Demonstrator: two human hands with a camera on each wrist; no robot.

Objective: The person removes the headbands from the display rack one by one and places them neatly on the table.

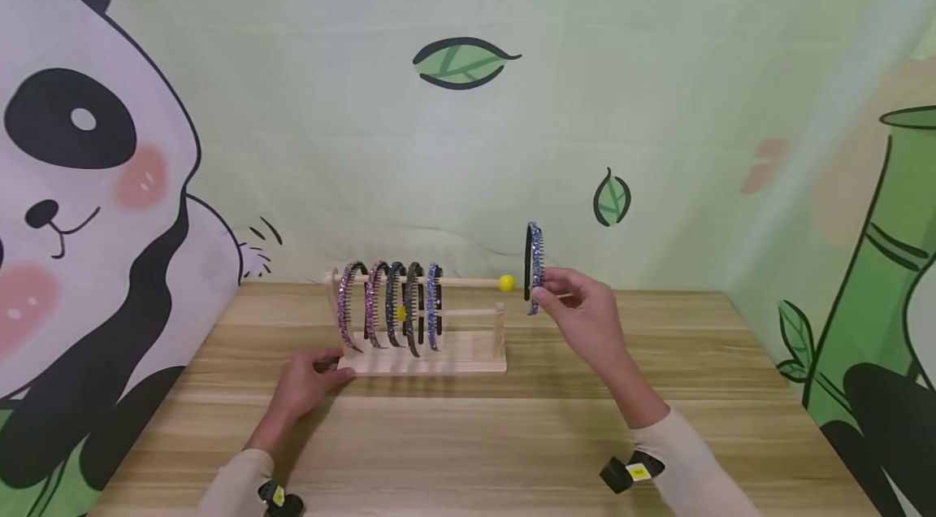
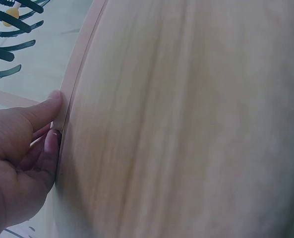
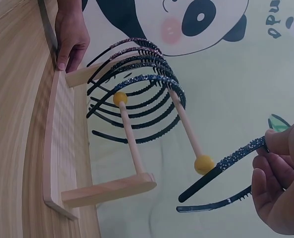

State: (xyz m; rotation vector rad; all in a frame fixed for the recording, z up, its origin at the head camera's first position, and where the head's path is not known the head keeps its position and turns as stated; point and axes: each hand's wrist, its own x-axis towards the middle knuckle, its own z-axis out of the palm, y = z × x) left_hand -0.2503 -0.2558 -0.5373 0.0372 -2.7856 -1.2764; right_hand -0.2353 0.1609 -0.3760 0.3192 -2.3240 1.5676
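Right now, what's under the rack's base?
Wood-grain table shows along the front edge of the base; left hand grips one corner. The patch directly beneath is covered: can't tell what's there.

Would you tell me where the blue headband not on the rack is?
In the head view, the blue headband is right of centre, pinched in the right hand, right of the yellow ball on the upper rod of the wooden rack.

Room beside 5 headbands (image 1: 391, 301) on upper rod (image 1: 471, 283); yellow ball (image 1: 508, 283) at end
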